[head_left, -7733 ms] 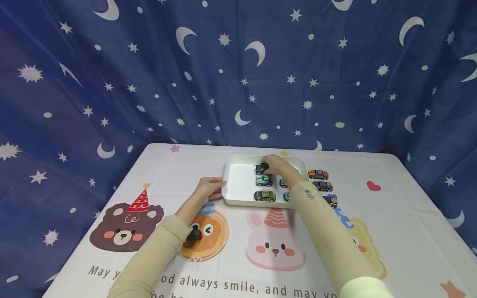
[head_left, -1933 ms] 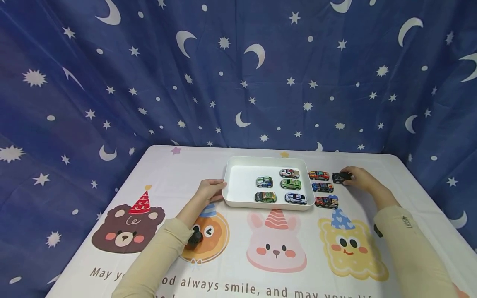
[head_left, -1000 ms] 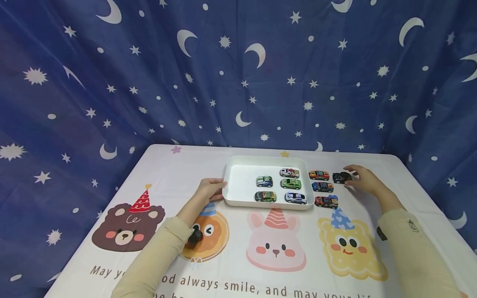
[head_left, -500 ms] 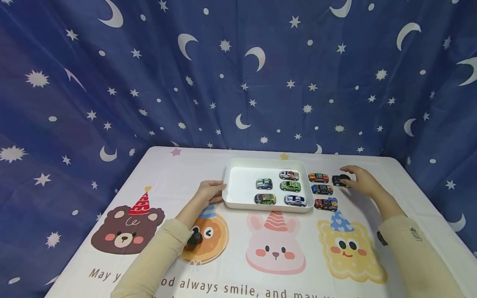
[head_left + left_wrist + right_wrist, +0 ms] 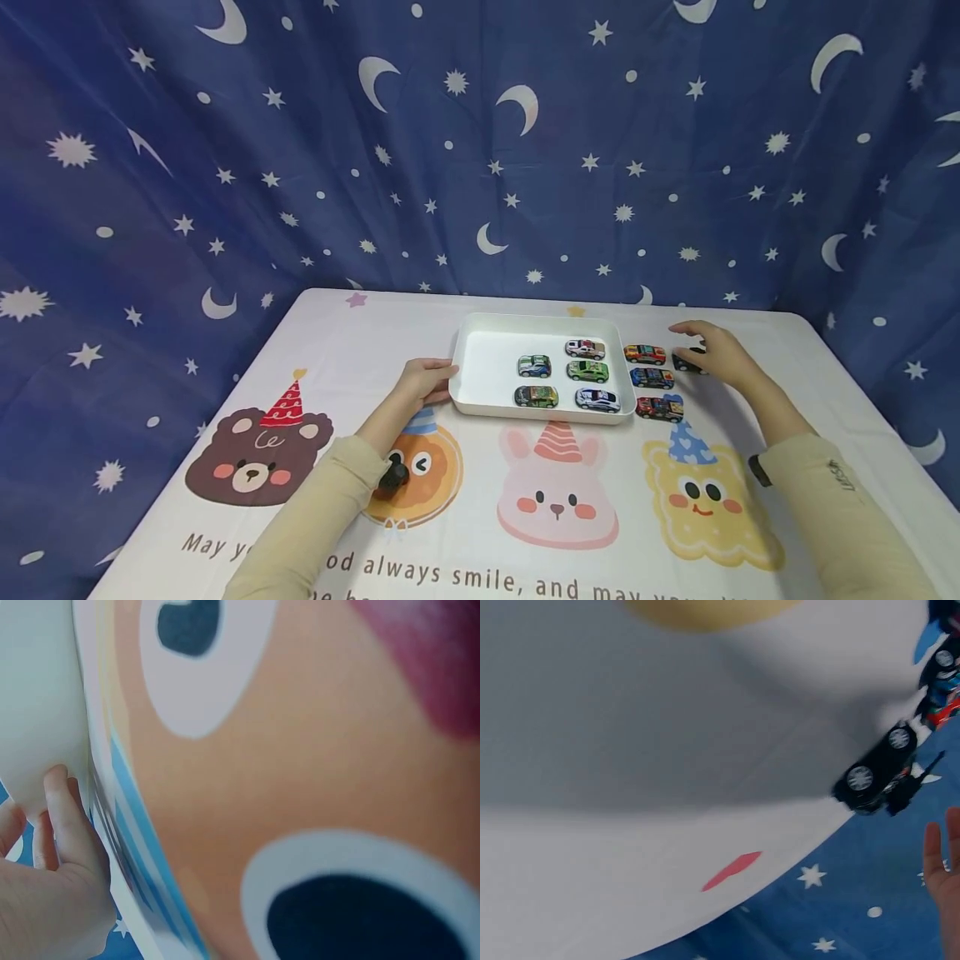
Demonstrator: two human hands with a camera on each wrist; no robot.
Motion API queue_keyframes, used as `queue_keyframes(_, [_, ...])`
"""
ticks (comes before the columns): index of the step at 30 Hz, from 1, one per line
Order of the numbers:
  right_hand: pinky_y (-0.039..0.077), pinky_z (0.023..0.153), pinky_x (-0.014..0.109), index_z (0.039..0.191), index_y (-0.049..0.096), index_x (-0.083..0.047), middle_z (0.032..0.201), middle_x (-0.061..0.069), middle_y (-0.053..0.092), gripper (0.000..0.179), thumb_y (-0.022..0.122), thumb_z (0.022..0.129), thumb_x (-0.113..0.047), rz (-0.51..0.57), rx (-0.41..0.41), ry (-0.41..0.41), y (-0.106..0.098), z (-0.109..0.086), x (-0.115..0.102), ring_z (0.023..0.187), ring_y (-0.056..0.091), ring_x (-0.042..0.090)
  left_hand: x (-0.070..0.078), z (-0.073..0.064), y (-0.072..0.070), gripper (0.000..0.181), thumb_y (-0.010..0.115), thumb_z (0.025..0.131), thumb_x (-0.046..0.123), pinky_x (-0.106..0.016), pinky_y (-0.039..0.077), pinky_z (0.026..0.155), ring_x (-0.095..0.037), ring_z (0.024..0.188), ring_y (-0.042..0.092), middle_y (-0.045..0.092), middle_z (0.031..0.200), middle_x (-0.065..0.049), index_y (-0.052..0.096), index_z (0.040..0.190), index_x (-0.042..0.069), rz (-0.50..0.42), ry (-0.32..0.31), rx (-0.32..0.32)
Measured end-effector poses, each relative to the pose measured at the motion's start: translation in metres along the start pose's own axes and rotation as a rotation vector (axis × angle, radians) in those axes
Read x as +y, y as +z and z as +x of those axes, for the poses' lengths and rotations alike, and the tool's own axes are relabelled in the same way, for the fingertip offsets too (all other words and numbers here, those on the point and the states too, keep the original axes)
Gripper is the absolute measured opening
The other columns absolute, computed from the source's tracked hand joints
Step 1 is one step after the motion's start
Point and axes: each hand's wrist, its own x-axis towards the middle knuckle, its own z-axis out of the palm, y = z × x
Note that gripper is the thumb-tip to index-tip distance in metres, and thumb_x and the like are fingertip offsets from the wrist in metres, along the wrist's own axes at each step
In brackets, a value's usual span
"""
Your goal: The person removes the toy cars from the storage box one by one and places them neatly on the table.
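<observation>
A white tray (image 5: 543, 414) holds several small toy cars, among them a green toy car (image 5: 587, 371) and a white toy car (image 5: 597, 400). My left hand (image 5: 420, 383) grips the tray's left end, its thumb and fingers on the rim; the left wrist view confirms this. On the table right of the tray stands a black toy car (image 5: 881, 765) with a barrel-like part on top. Over it hovers my right hand (image 5: 718, 357), fingers spread and apart from the car in the right wrist view. The hand partly hides that car in the head view.
Along the tray's right side stand an orange-red toy car (image 5: 645, 354), a blue toy car (image 5: 652, 378) and a dark red toy car (image 5: 660, 408). The tablecloth (image 5: 480, 517) bears printed animal faces and lettering. A blue star-patterned curtain (image 5: 420, 167) hangs behind the table.
My right hand has carried the black toy car out of the tray, set it down beside the orange-red one, and let go, lifting slightly. My left hand has stayed on the tray.
</observation>
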Motion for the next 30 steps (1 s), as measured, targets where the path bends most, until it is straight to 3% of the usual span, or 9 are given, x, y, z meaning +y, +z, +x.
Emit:
queue_keyframes(10, [0.044, 0.096, 0.064, 0.125, 0.053, 0.007, 0.126, 0.031, 0.053, 0.038, 0.061, 0.089, -0.006, -0.013, 0.008, -0.052, 0.005, 0.004, -0.031, 0.116, 0.047, 0.047, -0.006, 0.002, 0.000, 0.039, 0.065, 0.089, 0.014, -0.022, 0.061, 0.067, -0.010, 0.070, 0.065, 0.064, 0.115, -0.020, 0.057, 0.126, 0.002, -0.016, 0.004, 0.004])
queue_keyframes(17, [0.044, 0.098, 0.062, 0.126, 0.054, 0.004, 0.128, 0.028, 0.053, 0.039, 0.062, 0.090, -0.007, -0.011, -0.009, -0.063, 0.009, 0.007, -0.051, 0.118, 0.047, 0.046, -0.005, 0.002, 0.000, 0.040, 0.064, 0.090, 0.014, -0.023, 0.061, 0.068, -0.011, 0.072, 0.066, 0.063, 0.116, -0.021, 0.056, 0.126, 0.001, -0.020, 0.011, 0.003])
queue_keyframes(30, [0.048, 0.096, 0.059, 0.124, 0.057, 0.001, 0.125, 0.025, 0.057, 0.036, 0.064, 0.089, -0.006, 0.012, 0.019, -0.173, 0.016, 0.015, -0.081, 0.117, 0.051, 0.043, -0.003, 0.002, 0.001, 0.039, 0.065, 0.090, 0.014, -0.022, 0.061, 0.068, -0.010, 0.073, 0.065, 0.064, 0.115, -0.019, 0.057, 0.126, 0.002, -0.011, 0.004, 0.011])
